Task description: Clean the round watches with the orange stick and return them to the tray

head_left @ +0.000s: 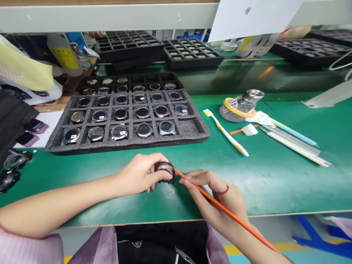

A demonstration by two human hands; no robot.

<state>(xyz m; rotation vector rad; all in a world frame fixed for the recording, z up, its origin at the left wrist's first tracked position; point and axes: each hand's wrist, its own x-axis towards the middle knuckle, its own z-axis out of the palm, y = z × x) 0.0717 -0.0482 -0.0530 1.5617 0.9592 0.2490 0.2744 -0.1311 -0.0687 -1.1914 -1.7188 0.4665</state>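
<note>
The left hand (139,175) holds a round watch (165,171) just above the green counter (264,190), near its front edge. The left fingers (150,165) curl around the watch's side and grip it, with the thumb out of sight behind it or under it; I cannot tell which. The right hand (213,194) sits just beside it, with its fingers (189,176) pinched together on a long orange stick (242,220). The stick slants across the hand, and its tip meets the watch's right edge. A red thread (226,190) circles the right wrist. Behind the hands, a dark foam tray (126,146) lies on the counter, with rows of square pockets holding round watch faces (119,132), many in clear wrap. A second tray (129,82) stands at the first tray's far end, and more black trays (192,55) lie further back. To the right lie a white and yellow toothbrush (227,134), a glass bottle (242,106) with a yellow band, a scrap of white cloth (260,118), a pale blue pen (294,132) and a white stick (298,149). Black round holders (15,159) sit at the counter's left edge, near a stack of papers (24,69).
</note>
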